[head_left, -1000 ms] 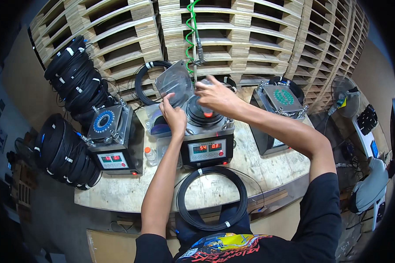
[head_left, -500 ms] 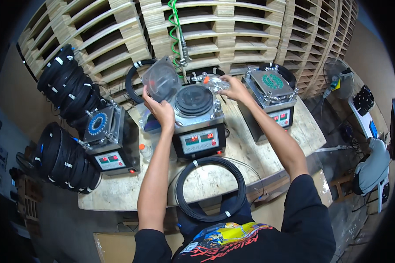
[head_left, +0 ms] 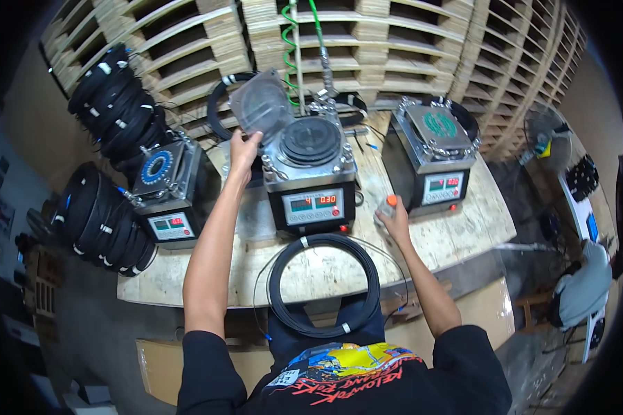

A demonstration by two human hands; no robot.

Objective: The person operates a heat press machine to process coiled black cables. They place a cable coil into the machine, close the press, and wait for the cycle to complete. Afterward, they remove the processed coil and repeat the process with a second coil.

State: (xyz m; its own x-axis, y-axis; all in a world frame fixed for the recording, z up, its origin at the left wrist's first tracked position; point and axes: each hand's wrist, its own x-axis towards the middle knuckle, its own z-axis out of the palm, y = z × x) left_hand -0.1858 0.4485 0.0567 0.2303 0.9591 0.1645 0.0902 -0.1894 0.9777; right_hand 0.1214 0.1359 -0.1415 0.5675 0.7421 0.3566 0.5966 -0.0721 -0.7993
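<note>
My left hand [head_left: 244,153] grips the lower edge of a square, greyish plate [head_left: 262,105] with a round marking, held tilted up behind the left side of the middle machine [head_left: 311,181]. That machine's round dark pad [head_left: 311,140] lies uncovered on its metal top. My right hand [head_left: 396,225] is closed around a small clear bottle [head_left: 383,207] with an orange cap, low over the table between the middle and right machines. The bottle stands roughly upright, partly hidden by my fingers; whether it touches the table I cannot tell. A black cable coil [head_left: 277,277] lies at the table's front edge.
Similar machines flank the middle one: the left machine [head_left: 165,187] has a blue ring of connectors, the right machine [head_left: 436,149] a green one. Stacks of black cable coils [head_left: 104,221] stand far left. Wooden pallets [head_left: 374,41] rise behind. A green coiled air hose [head_left: 288,41] hangs there.
My right hand has brought the bottle down from above the middle machine's right side toward the table. My left hand still holds the plate raised. The middle machine's display reading has changed.
</note>
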